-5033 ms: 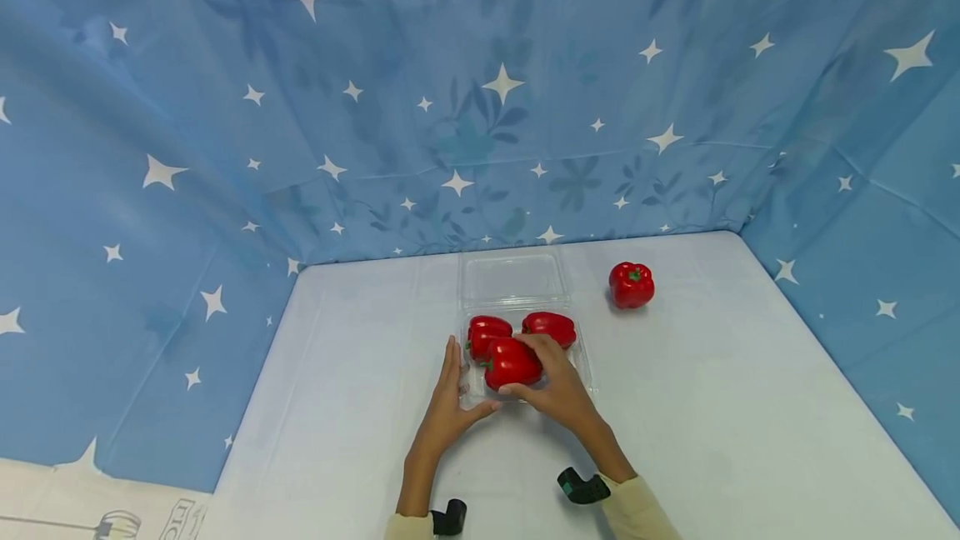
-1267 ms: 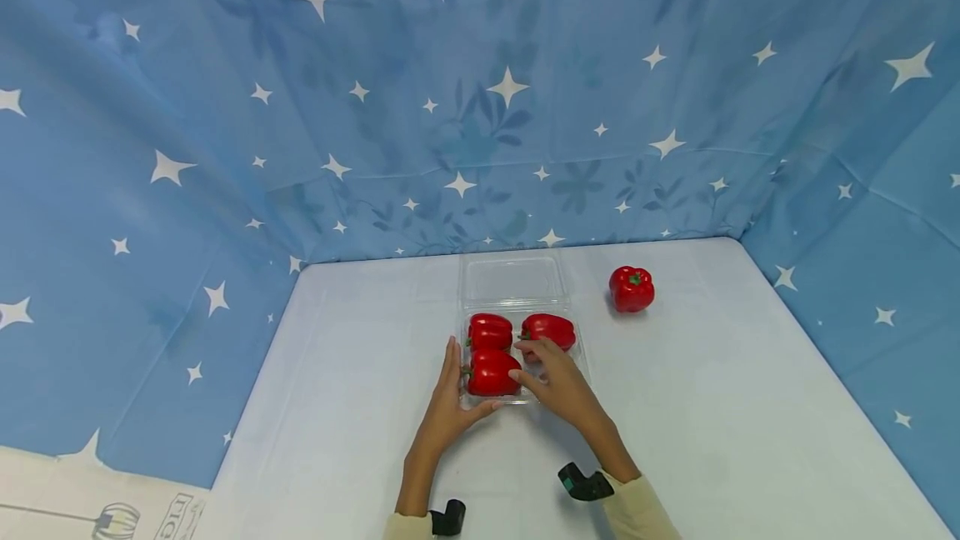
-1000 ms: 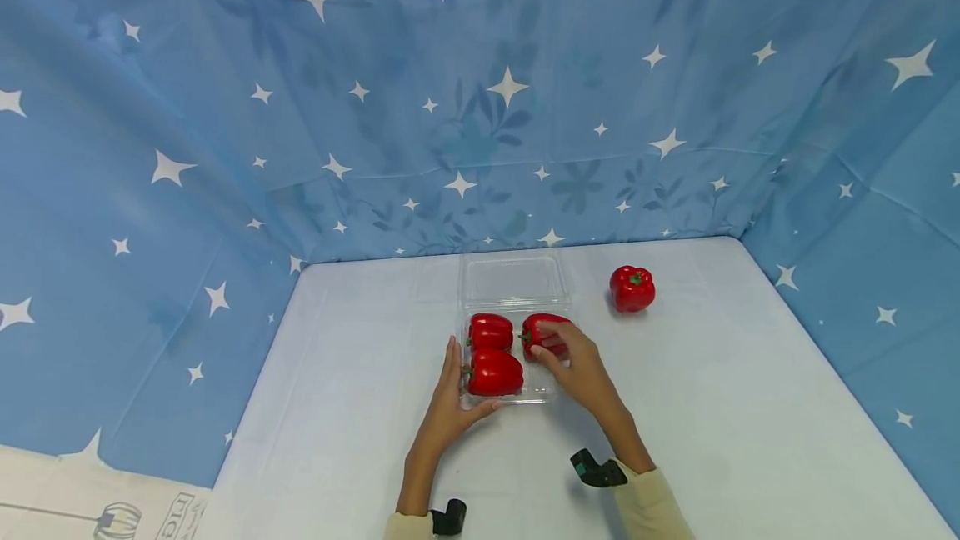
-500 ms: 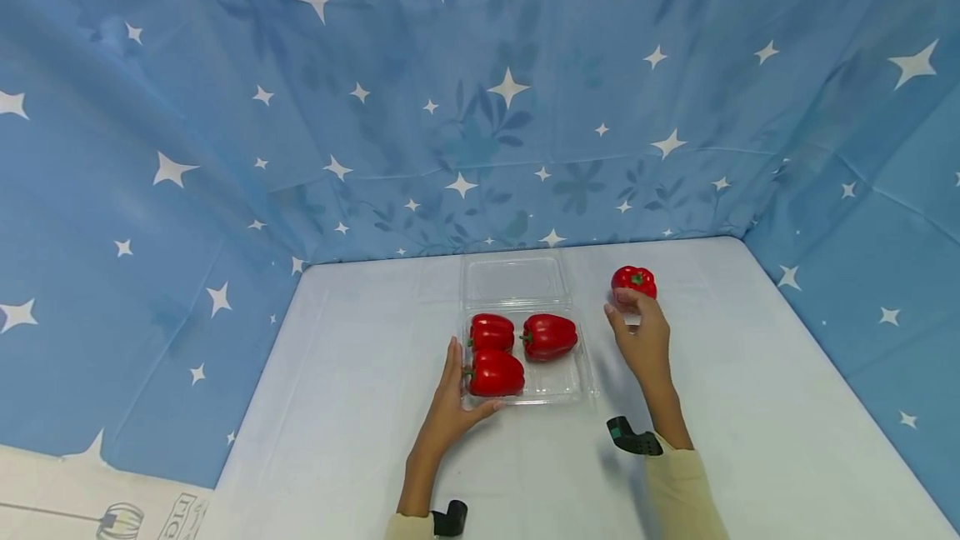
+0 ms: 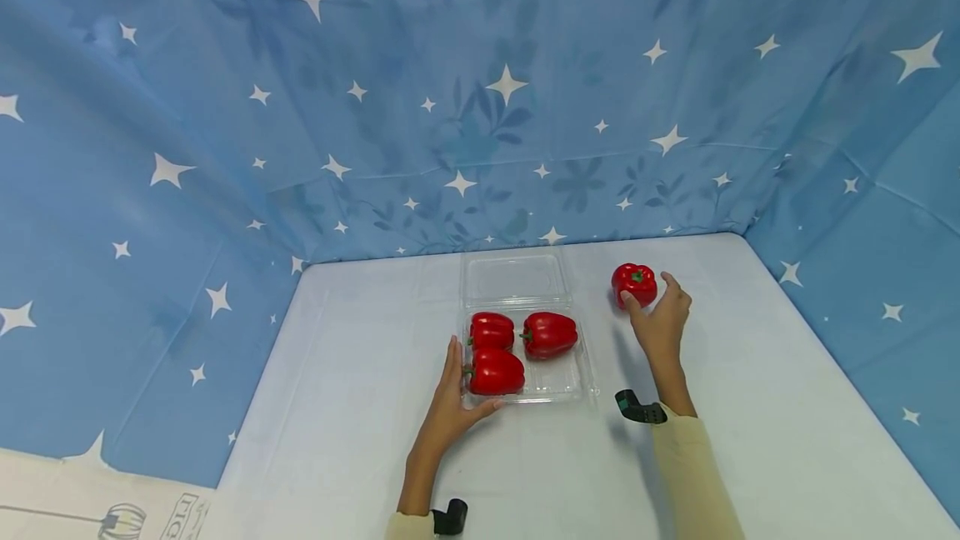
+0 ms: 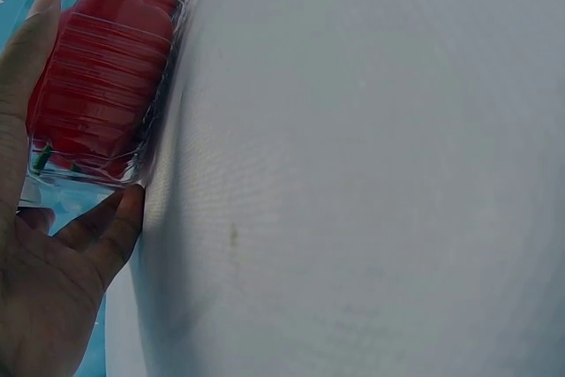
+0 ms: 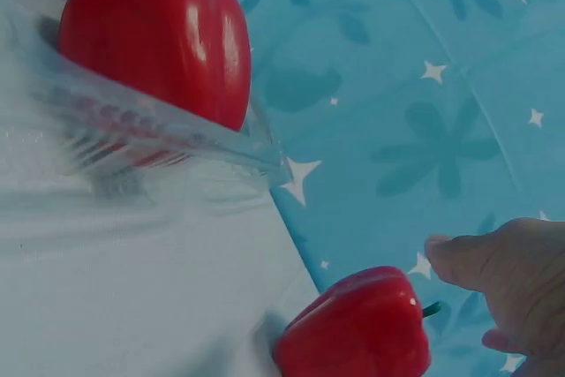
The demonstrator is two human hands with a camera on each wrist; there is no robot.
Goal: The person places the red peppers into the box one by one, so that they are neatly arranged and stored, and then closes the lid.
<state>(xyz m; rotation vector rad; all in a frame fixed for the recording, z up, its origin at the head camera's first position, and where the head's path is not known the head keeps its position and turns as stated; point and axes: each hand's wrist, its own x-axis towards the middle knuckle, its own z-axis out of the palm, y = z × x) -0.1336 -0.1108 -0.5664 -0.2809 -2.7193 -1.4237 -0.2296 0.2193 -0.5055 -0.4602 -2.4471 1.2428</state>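
Blue starred cloth [image 5: 420, 140] is hanging behind and beside the white-covered bench [image 5: 345, 373]. A clear box [image 5: 551, 383] is lying open there, its lid [image 5: 514, 277] stretching toward the cloth, and it is holding a back-left pepper [image 5: 492, 330], a front-left pepper [image 5: 498, 372] and a back-right pepper [image 5: 551, 335], all red. A lone red pepper [image 5: 632, 277] is sitting on the bench beyond the box's right side, stem upward, the box's right wall standing between it and the others. The right hand [image 5: 662, 319] is poised at its near right, fingers spread, the thumb in front; I cannot tell whether they are touching it. The left hand [image 5: 447, 411] is resting at the box's front-left corner, straight fingers lying along the left side, thumb along the front edge. Black wrist cameras [image 5: 450, 517] are sitting beside cream sleeves [image 5: 693, 473].
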